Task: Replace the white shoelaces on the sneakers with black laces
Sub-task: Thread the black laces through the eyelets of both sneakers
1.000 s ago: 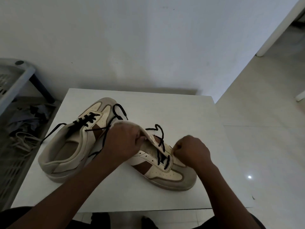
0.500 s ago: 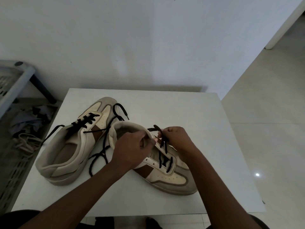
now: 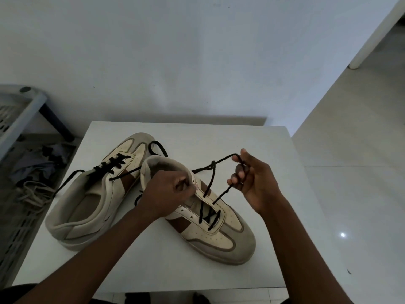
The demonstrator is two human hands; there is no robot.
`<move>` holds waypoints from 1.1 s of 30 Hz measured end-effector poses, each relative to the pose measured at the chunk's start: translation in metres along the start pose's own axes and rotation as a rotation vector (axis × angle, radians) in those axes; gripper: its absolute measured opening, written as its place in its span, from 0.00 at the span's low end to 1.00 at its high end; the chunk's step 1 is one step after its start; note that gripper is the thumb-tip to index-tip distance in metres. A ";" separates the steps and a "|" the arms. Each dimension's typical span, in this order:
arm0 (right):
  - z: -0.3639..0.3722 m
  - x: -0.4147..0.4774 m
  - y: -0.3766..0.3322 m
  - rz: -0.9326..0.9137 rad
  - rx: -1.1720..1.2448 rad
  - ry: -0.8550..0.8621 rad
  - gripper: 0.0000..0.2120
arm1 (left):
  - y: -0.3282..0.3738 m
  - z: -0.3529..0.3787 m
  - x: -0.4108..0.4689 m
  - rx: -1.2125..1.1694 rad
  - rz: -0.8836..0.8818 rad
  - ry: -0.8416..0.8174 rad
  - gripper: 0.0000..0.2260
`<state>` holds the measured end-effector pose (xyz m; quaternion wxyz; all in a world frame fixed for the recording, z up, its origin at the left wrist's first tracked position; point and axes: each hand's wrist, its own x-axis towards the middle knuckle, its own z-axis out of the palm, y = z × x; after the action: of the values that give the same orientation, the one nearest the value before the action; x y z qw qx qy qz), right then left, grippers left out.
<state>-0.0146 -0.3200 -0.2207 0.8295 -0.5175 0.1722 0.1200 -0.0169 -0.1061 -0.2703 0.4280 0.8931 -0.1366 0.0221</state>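
A white square surface (image 3: 252,145) fills the lower middle of the frame, its far edge set against a plain pale wall (image 3: 197,62) that bears a few small dark specks near the top. At the left edge stands a grey plastic rack (image 3: 19,115) with a slotted top and a dark slanted leg (image 3: 55,122). Crumpled dark and bluish cloth (image 3: 37,163) lies on its lower level. Glossy pale floor tiles (image 3: 355,172) cover the right side, with a bright glint (image 3: 342,234) on one. A white post (image 3: 372,34) rises at the upper right.
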 end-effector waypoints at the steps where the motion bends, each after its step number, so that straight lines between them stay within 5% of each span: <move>1: -0.002 0.000 -0.002 -0.031 0.010 -0.003 0.12 | 0.000 0.000 0.000 0.008 0.000 -0.010 0.18; 5: -0.002 0.000 0.001 -0.129 0.052 0.006 0.10 | 0.000 -0.002 0.003 0.060 0.012 -0.044 0.18; 8: -0.003 0.000 0.003 -0.012 -0.017 0.004 0.13 | -0.001 -0.006 0.003 0.030 -0.017 -0.081 0.17; 13: -0.021 -0.003 -0.002 0.128 -0.822 -0.050 0.11 | -0.003 -0.008 0.002 0.041 -0.020 -0.088 0.20; 15: -0.023 -0.002 -0.003 0.098 -0.751 0.036 0.09 | -0.003 -0.008 0.002 0.027 -0.033 -0.103 0.20; 18: -0.027 -0.002 -0.011 0.047 -0.282 0.144 0.10 | -0.001 -0.010 0.002 0.014 -0.064 -0.135 0.20; 21: -0.037 -0.005 -0.022 0.023 0.092 0.077 0.15 | 0.000 -0.012 0.002 0.007 -0.072 -0.164 0.20; 23: -0.040 -0.004 -0.019 0.097 -0.113 0.102 0.14 | 0.001 -0.012 0.002 0.011 -0.078 -0.183 0.21; 26: -0.049 0.009 0.002 0.236 -0.969 0.245 0.10 | 0.001 -0.013 0.001 0.022 -0.067 -0.189 0.21; 28: -0.053 0.016 0.018 0.157 -1.359 0.290 0.09 | 0.001 -0.012 0.002 0.026 -0.056 -0.183 0.21; 33: -0.024 0.021 0.029 -0.307 -1.406 0.117 0.07 | -0.002 -0.010 0.003 0.038 -0.044 -0.182 0.21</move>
<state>-0.0100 -0.3286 -0.2632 0.2974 -0.9528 0.0236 0.0566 -0.0125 -0.0977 -0.2650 0.3970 0.9023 -0.1550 -0.0656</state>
